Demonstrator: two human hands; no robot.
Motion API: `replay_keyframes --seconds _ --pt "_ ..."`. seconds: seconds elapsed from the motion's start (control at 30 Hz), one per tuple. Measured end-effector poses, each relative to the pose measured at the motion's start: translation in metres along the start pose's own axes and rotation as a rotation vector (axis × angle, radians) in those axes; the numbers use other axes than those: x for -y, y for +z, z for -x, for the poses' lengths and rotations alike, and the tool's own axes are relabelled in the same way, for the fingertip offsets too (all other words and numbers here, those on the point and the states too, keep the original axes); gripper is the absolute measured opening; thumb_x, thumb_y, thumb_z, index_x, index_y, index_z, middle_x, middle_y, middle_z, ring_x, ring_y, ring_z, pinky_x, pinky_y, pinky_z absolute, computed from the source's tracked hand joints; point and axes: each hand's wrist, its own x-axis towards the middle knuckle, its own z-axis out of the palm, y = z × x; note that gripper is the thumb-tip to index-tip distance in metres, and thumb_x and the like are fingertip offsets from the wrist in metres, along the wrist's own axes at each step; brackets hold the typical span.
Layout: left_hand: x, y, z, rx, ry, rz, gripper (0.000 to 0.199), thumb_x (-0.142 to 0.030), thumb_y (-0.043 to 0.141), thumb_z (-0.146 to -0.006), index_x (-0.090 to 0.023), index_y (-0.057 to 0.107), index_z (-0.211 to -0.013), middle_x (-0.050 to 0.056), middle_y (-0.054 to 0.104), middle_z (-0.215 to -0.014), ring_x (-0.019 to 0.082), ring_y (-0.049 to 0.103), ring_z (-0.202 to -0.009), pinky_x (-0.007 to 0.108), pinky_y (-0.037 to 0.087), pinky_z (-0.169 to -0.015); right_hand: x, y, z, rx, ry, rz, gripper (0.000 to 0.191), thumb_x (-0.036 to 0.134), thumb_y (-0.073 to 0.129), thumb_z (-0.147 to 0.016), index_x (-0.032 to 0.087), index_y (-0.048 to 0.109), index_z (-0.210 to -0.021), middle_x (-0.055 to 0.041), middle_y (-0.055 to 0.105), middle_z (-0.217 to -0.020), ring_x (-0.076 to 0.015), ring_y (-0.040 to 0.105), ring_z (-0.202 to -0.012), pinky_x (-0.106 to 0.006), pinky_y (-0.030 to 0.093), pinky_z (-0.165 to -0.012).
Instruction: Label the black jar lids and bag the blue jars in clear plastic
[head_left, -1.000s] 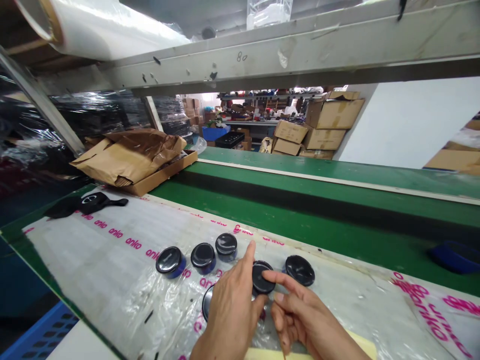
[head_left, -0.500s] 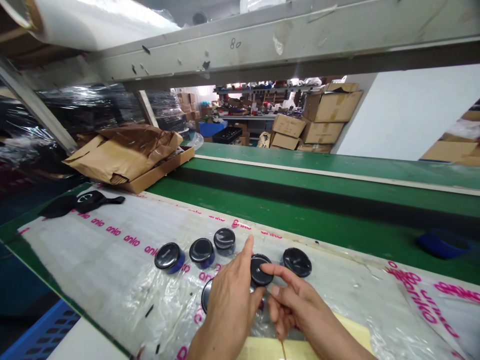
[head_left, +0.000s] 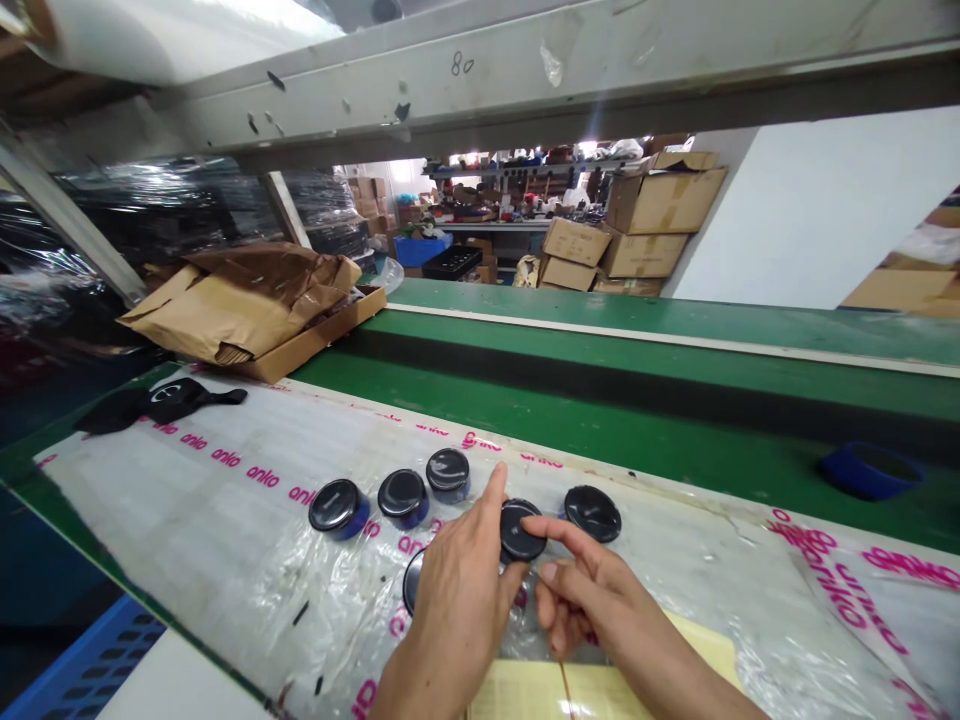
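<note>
My left hand (head_left: pixel 461 580) curves round the left side of a round black-topped container (head_left: pixel 520 535), thumb at its near side and fingers stretched along the far left. My right hand (head_left: pixel 592 585) has its index fingertip on the black top and its thumb by the near right edge, the other fingers curled under. Just right of it sits another black-topped container (head_left: pixel 592 513). Left of my hands stand similar blue-sided ones, including a container (head_left: pixel 339 508), a second (head_left: pixel 403 498) and a third (head_left: pixel 448 474). One more (head_left: pixel 412 582) is partly hidden behind my left hand.
Yellow paper sheets (head_left: pixel 517 692) lie beneath my wrists. A black fabric piece (head_left: pixel 169 400) is at the far left, near a cardboard tray (head_left: pixel 330 335) with brown paper. A blue round object (head_left: pixel 870 470) rests on the green surface at right. A metal beam (head_left: pixel 480 85) spans overhead.
The view has shifted slightly, so the scene sits a little higher. Both hands stay at the same container, its top turned or tilted slightly, with the right index finger still on it.
</note>
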Motion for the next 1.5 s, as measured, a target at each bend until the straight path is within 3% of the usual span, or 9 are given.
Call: replay_keyframes --seconds 0.5,0.77,1.17,1.5 --pt "0.004 0.003 0.0 -0.019 0.03 0.005 0.096 -0.008 0.062 -0.08 -0.03 0.01 -0.157 0.007 0.056 -0.143 0.029 0.059 -0.122 0.043 0.049 -0.098 0.004 0.004 0.002 -0.048 -0.059 0.095 0.06 0.056 0.063 -0.086 0.015 0.048 -0.128 0.0018 0.065 -0.064 -0.0142 0.058 -0.05 -0.025 0.042 -0.05" --pt "0.006 0.006 0.001 -0.042 0.063 -0.007 0.098 -0.008 0.064 -0.079 -0.032 0.009 -0.157 0.007 0.057 -0.142 0.028 0.059 -0.123 0.042 0.049 -0.099 -0.001 0.003 0.006 -0.062 -0.114 0.173 0.051 0.048 0.057 -0.092 0.015 0.048 -0.13 0.0009 0.064 -0.068 -0.0155 0.057 -0.057 -0.029 0.047 -0.058" --pt "0.007 0.002 0.003 -0.025 0.111 -0.003 0.1 -0.001 0.06 -0.076 -0.033 0.01 -0.157 0.007 0.054 -0.145 0.027 0.059 -0.123 0.039 0.049 -0.099 0.0 -0.001 0.004 -0.064 -0.104 0.19 0.055 0.049 0.055 -0.092 0.015 0.049 -0.134 0.0007 0.065 -0.069 -0.0163 0.059 -0.057 -0.029 0.046 -0.057" --pt "0.001 -0.005 0.003 -0.036 0.065 -0.03 0.099 -0.003 0.068 -0.075 -0.028 0.017 -0.156 0.007 0.062 -0.134 0.028 0.059 -0.119 0.042 0.045 -0.102 0.002 0.0 0.006 -0.077 -0.13 0.233 0.05 0.046 0.054 -0.093 0.014 0.051 -0.131 0.0001 0.065 -0.071 -0.0161 0.059 -0.059 -0.03 0.047 -0.059"
